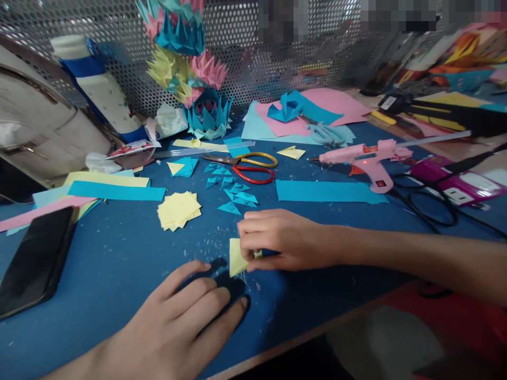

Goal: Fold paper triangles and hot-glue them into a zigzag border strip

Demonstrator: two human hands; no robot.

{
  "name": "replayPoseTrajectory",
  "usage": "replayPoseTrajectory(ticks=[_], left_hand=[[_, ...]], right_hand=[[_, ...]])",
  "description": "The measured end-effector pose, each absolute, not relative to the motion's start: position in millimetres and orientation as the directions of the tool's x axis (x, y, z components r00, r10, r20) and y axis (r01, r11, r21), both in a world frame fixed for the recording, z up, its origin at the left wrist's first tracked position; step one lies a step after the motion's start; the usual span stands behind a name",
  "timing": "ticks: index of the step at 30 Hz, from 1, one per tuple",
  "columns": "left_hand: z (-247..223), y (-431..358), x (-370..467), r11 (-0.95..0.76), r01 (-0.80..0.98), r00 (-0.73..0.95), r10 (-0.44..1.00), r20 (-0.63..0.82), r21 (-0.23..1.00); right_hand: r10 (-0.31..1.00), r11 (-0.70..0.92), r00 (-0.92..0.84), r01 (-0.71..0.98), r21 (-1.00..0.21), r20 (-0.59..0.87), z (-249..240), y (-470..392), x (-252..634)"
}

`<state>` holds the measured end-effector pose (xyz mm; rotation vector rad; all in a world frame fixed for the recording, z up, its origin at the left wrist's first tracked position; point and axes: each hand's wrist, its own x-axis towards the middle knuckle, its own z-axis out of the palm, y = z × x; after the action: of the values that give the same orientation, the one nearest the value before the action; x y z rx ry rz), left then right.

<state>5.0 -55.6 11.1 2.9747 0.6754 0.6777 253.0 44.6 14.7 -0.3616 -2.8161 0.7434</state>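
My right hand has its fingers curled onto a small folded piece of yellow paper lying on the blue table; the fingers cover part of it. To its left, my left hand is spread low over the tabletop, holding nothing. Beyond the hands lie a stack of yellow paper squares and several small folded blue paper triangles. Scissors with one yellow and one red handle rest behind the triangles.
A pink glue gun lies at the right by a blue paper strip and a purple power strip. At the left are a phone, paper strips and a bottle. Folded-paper ornaments stand against a perforated metal panel.
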Motion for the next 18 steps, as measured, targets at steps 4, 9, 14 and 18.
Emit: replayPoseTrajectory(ticks=[4, 9, 14, 18], left_hand=[[6, -59, 1, -0.894, 0.435, 0.786, 0.436, 0.439, 0.111], [-1, -61, 2, -0.912, 0.407, 0.838, 0.395, 0.378, 0.051], [-4, -61, 2, -0.914, 0.405, 0.846, 0.385, 0.368, 0.023], [-6, -61, 3, -0.909, 0.416, 0.839, 0.397, 0.374, 0.030]], right_hand=[[0.481, 0.681, -0.875, 0.331, -0.653, 0.059, 16, 37, 252], [0.554, 0.552, -0.832, 0.381, -0.741, -0.015, 17, 26, 251], [0.489, 0.528, -0.871, 0.338, -0.779, -0.047, 19, 20, 251], [0.428, 0.704, -0.902, 0.288, -0.649, 0.063, 20, 28, 253]])
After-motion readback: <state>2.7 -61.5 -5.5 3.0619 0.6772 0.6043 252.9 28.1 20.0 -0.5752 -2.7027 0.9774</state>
